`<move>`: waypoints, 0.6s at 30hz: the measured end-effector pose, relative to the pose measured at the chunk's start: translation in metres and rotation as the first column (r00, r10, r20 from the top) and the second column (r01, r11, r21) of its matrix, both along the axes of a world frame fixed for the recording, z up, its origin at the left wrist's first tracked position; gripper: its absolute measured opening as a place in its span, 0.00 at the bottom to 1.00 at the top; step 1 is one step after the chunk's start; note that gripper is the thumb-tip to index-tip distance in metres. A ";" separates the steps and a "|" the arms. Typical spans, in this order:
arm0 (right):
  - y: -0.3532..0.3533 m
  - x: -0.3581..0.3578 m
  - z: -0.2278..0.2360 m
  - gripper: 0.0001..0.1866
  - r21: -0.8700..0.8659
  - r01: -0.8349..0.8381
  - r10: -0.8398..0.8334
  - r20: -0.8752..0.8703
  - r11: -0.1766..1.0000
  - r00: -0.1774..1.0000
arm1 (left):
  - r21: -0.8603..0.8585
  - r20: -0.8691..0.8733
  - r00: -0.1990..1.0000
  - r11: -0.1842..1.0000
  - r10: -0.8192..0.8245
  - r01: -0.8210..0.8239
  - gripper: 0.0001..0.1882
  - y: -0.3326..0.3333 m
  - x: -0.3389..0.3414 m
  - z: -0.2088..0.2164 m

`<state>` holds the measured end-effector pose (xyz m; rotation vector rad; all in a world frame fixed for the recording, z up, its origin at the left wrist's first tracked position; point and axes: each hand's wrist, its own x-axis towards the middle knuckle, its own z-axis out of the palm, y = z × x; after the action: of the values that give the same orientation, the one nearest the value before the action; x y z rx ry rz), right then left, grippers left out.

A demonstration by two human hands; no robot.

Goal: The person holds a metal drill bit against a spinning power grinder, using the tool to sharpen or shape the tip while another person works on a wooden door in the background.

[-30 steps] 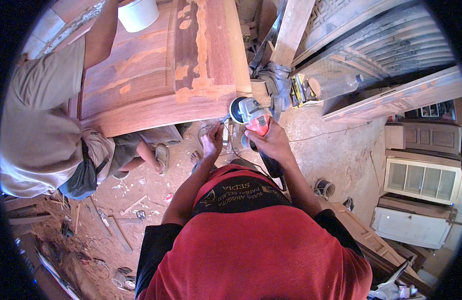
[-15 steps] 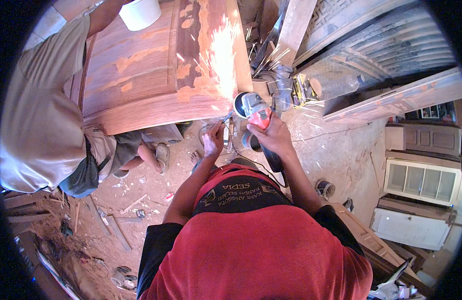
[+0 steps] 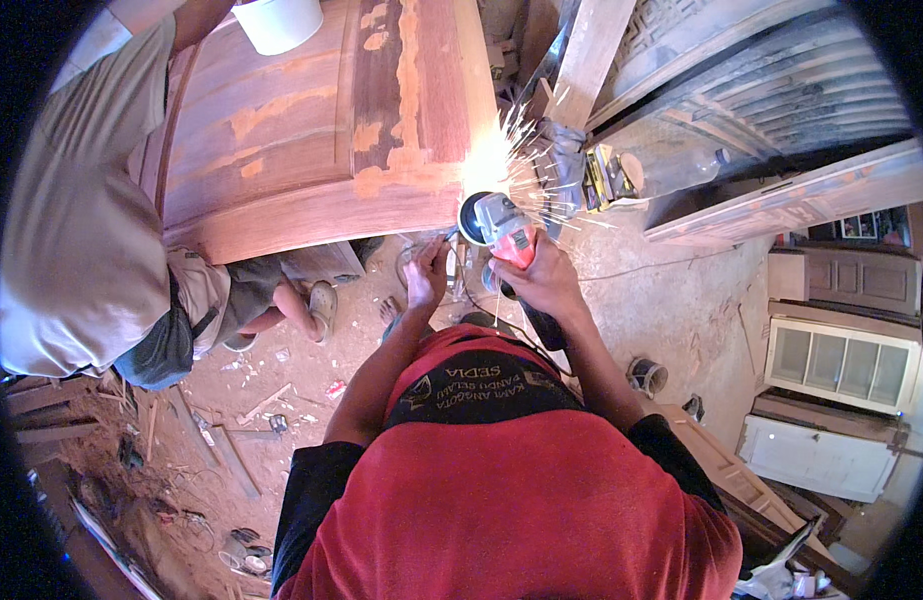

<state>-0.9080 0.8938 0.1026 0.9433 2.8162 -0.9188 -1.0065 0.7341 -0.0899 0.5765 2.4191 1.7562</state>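
My right hand [image 3: 544, 282] is wrapped round an angle grinder [image 3: 511, 235] with a grey head and red body. Its round disc [image 3: 471, 217] faces left, and bright sparks [image 3: 496, 155] spray away from it toward the far side. Just left of the disc, the fingers of my left hand [image 3: 426, 275] pinch a thin dark piece [image 3: 450, 235] whose tip points at the disc. That piece is too small for its kind to be told. A large wooden panel [image 3: 301, 190] with orange filler patches lies beyond my left hand.
At the left a person [image 3: 91, 210] in a light shirt stands close to the panel, one arm near a white bucket [image 3: 281, 25]. Wooden boards [image 3: 791, 195] lean at the right. A cord [image 3: 641, 270] crosses the floor, with wood scraps [image 3: 236, 462] at lower left.
The spark stream has swung from the panel's surface toward its right edge, and become shorter and more spread. The grinder has shifted slightly left and nearer me; my left hand has barely moved.
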 end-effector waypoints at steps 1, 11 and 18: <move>0.002 -0.002 -0.001 0.35 -0.001 0.002 -0.002 0.001 1.000 1.000 | 0.010 -0.011 1.000 1.000 0.000 0.001 0.14 0.000 0.000 0.001; 0.016 -0.007 0.007 0.44 -0.038 0.040 -0.041 -0.029 0.998 0.999 | -0.051 -0.021 1.000 0.998 -0.023 0.022 0.12 -0.002 -0.001 0.004; 0.007 -0.002 -0.007 0.34 0.009 -0.033 0.032 0.048 0.999 0.998 | 0.032 -0.035 0.999 0.999 -0.009 0.010 0.12 0.000 0.000 0.000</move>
<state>-0.9101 0.9005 0.0961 0.9052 2.7900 -0.8683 -1.0062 0.7343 -0.0895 0.6267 2.4109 1.7992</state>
